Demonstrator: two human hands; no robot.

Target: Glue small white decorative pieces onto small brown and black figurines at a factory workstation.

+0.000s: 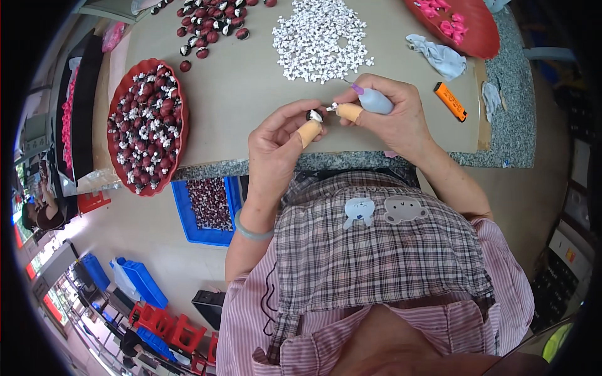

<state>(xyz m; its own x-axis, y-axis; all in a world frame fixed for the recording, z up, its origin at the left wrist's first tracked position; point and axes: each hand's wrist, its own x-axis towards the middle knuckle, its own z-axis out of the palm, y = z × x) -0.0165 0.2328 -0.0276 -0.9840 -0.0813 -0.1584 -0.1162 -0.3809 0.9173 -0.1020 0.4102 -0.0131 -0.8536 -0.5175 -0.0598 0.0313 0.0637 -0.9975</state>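
Observation:
My left hand, a tan finger cot on its thumb, pinches a small black-and-white rounded piece between thumb and fingers. Just to its right, my right hand holds a pale blue squeeze bottle with a purple collar and thin needle tip. The same hand's thumb, also in a finger cot, and forefinger pinch a tiny white knobbly piece. Both hands are close together above the near part of the table, the two pieces almost touching. Beyond them lies a spread heap of similar white pieces.
Loose dark red, black and white balls lie at the far left. A red scalloped tray holds balls with white pieces. At right are a red dish, a crumpled cloth and an orange lighter. A blue crate sits below the table.

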